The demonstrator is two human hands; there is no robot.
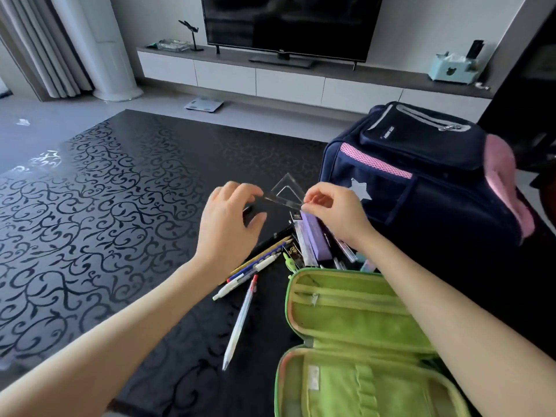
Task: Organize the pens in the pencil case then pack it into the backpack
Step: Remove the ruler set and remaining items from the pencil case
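A green pencil case [355, 320] lies unzipped and spread flat at the table's near right, its pockets showing nothing inside. Beyond it lies a heap of pens and pencils [264, 260], with a purple box [314, 239] among them. One white pen with a red tip [240, 317] lies apart, nearer me. Both hands hold a clear plastic set square [285, 191] above the heap: my left hand [228, 218] pinches its left corner, my right hand [331, 209] pinches its right corner. The navy backpack [421, 176] with pink trim and a white star stands to the right, looking zipped.
The table [105, 206] is glossy black with a scroll pattern. Beyond it a bathroom scale [204, 104] lies on the floor. A television [288, 22] stands on a long low cabinet [270, 76] by the far wall.
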